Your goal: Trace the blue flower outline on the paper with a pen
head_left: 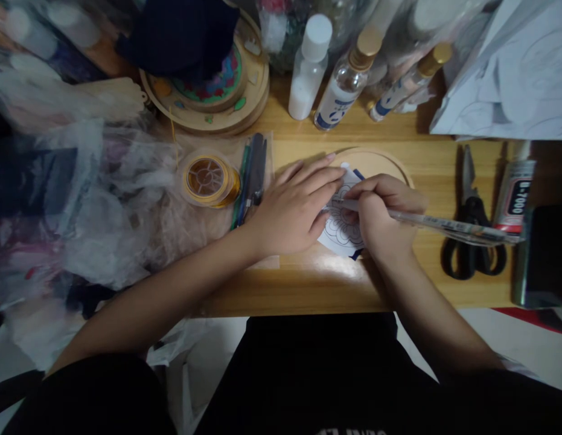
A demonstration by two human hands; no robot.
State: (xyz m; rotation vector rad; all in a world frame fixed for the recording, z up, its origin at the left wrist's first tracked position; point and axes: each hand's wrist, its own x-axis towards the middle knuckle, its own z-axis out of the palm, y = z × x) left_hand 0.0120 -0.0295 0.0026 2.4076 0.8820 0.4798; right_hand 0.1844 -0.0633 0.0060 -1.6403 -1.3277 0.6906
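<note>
1. The right grip is closed around a pen, its tip at the paper and its barrel slanting out to the right.
2. The left grip lies open, palm down, its fingertips on the paper's left side.
3. The paper, printed with curved petal-like lines, sits between the two grips; dark blue material shows at its edges, and a round wooden board is beneath.
4. Left of the left grip, pens lie just beside a spool of yellow thread, with crumpled plastic bags farther left.
5. Right of the right grip, black-handled scissors, a glue tube and a dark phone rest on the tabletop.
6. Beyond both grips stand three bottles.
</note>
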